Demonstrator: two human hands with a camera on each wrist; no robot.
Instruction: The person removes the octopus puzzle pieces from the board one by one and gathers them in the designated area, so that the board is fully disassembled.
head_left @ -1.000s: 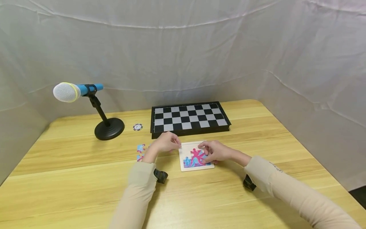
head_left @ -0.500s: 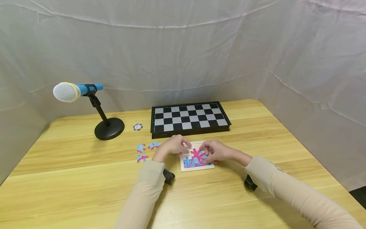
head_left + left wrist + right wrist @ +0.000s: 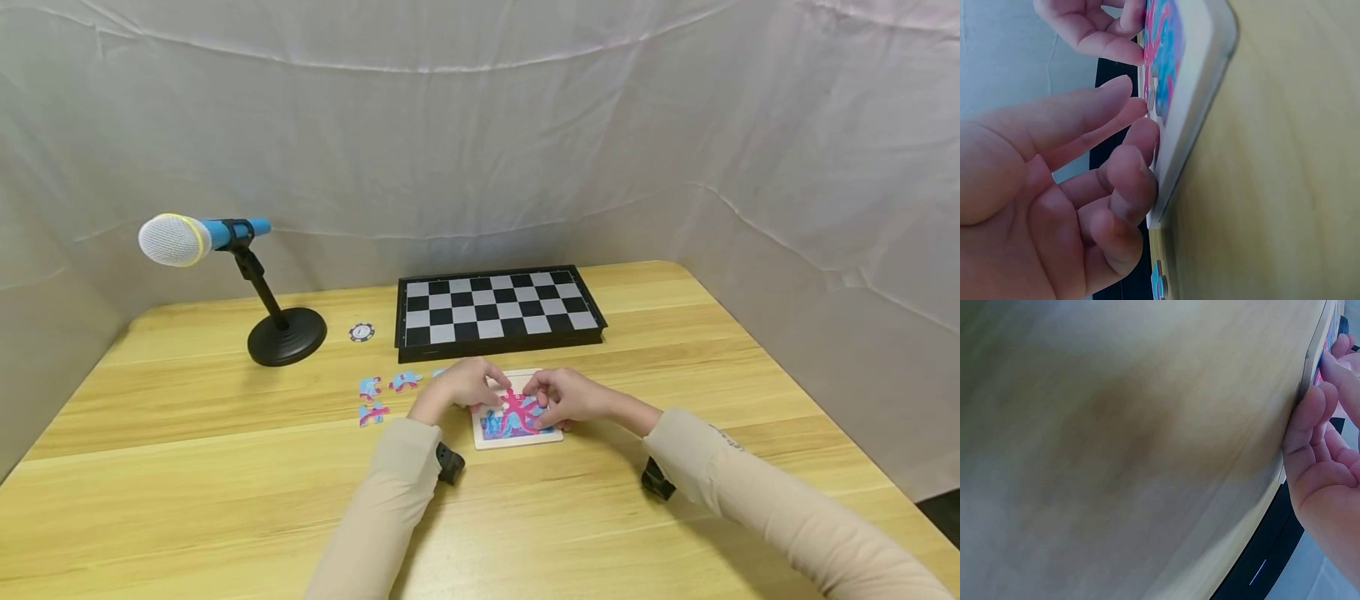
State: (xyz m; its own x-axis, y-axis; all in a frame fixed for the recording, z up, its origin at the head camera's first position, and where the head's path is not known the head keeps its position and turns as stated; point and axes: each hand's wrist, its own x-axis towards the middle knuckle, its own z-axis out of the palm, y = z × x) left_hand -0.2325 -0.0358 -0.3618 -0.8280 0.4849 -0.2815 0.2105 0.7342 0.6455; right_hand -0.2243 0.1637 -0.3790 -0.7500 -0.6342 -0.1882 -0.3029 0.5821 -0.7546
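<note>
Working at the wood-grained bench (image 3: pixel 517 533), we have both arms stretched toward the puzzle tray (image 3: pixel 517 444), the left sleeve (image 3: pixel 390 475) coming from its near left and the right sleeve (image 3: pixel 750 492) from its near right, both beige. Our right hand (image 3: pixel 573 396) pinches the tray's right edge, thumb on the picture and fingertips against the outer side. Our left hand (image 3: pixel 465 385) is over the tray's left part, fingers bent and thumb apart from most of them; we cannot tell whether the tips hold a piece. The tray lies on the bench, and in its near part we see a pink creature (image 3: pixel 517 415) among blue and purple shapes. To the left of the tray we find loose puzzle pieces (image 3: pixel 372 414), with another partly hidden behind the left hand. Just beyond the tray is a black-framed checkered board (image 3: pixel 498 310). Off to the tray's far left we see a poker chip (image 3: pixel 362 332), and farther left a blue microphone (image 3: pixel 221 235) with a white head, clipped in a black stand (image 3: pixel 287 337). Behind everything, on the tray's far side, hangs pale cloth (image 3: pixel 450 150).
</note>
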